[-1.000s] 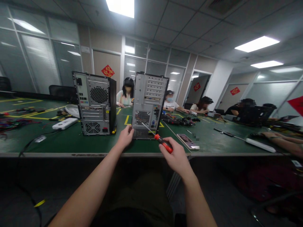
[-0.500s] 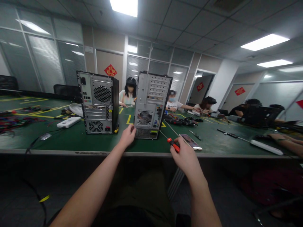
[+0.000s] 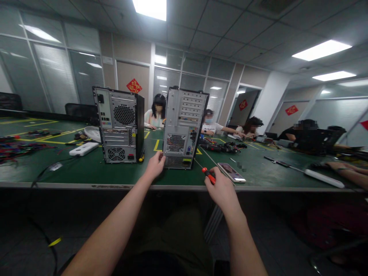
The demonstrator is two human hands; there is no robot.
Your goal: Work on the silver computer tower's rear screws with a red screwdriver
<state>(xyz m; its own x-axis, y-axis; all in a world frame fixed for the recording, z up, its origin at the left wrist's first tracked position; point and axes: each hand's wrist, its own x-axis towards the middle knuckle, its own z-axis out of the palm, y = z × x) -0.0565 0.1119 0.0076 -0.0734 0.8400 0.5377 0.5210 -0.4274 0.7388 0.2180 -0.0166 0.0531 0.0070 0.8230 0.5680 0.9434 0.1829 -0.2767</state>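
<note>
A grey computer case (image 3: 174, 119) stands upright near the table's front edge, its rear panel with slots, ports and a perforated grille facing me. My left hand (image 3: 155, 166) is closed at the lower left edge of this case, thumb against it; some fingertips are hidden. In my right hand (image 3: 222, 188) is a screwdriver (image 3: 208, 175) with a red and black handle. Its thin shaft points up and left, and the tip is close to the lower right edge of the case; whether it touches a screw is too small to tell.
A second computer case (image 3: 119, 126) stands to the left. A phone (image 3: 232, 172) lies beside my right hand. Power strips (image 3: 83, 149), cable bundles (image 3: 221, 146) and loose wires (image 3: 20, 147) lie on the green table (image 3: 135, 177). Several people sit across and to the right.
My right hand and the screwdriver handle have shifted slightly left and a little upward. My left hand and both cases look unchanged.
</note>
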